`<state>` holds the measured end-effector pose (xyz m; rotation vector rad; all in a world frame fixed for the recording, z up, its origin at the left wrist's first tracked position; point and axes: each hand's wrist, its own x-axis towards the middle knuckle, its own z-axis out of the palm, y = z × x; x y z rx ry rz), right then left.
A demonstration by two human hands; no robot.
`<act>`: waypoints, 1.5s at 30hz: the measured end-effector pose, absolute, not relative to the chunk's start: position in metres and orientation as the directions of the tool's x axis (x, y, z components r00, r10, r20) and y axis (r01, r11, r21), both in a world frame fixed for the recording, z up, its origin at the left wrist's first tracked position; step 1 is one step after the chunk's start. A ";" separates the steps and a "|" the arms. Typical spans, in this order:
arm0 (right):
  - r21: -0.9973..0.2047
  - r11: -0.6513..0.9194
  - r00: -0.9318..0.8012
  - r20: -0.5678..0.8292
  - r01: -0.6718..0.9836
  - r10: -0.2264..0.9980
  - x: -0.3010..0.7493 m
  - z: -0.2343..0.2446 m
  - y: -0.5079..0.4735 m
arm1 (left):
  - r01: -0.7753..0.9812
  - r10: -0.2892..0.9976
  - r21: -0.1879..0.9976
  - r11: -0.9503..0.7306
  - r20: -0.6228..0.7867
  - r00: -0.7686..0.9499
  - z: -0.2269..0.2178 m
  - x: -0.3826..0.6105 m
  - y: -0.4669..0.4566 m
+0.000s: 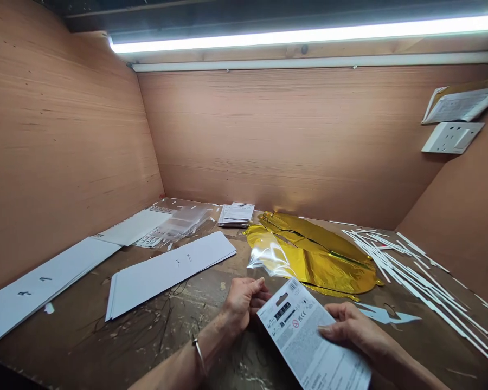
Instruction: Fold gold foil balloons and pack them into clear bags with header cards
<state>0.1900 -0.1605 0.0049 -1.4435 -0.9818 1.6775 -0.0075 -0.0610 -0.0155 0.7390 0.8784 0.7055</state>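
Observation:
My right hand (350, 330) grips a white printed packaging card (305, 336) by its right edge, thumb on the front. The card is tilted, with a hang hole, barcode and small text facing me. At the card's upper left corner, my left hand (246, 300) has its fingers curled together. Whatever they pinch is hidden or too small to name. Shiny clear plastic film (268, 253) shows just beyond the card's top, over the gold foil; whether it is joined to the card I cannot tell. Flattened gold foil balloons (325, 254) lie behind the card.
A stack of printed cards (236, 214) stands by the back wall. Clear plastic bags (183, 223) and long white sheets (171, 271) lie left, with more marked white sheets (44, 287) beyond. Many thin white strips (423, 292) and a torn white scrap (390, 314) lie right.

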 end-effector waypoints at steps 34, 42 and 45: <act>-0.892 0.127 0.377 0.307 0.434 0.874 0.177 0.021 -0.177 | 0.013 0.694 0.941 -0.338 0.240 0.679 0.049 -0.011 -0.073; -0.931 0.112 0.232 0.201 0.347 0.952 0.173 -0.010 -0.171 | -0.093 0.704 0.979 -0.181 0.195 0.683 0.020 -0.015 -0.085; -0.923 0.095 0.170 0.169 0.373 0.971 0.175 -0.026 -0.169 | -0.018 0.727 0.990 -0.140 0.116 0.677 0.002 -0.017 -0.090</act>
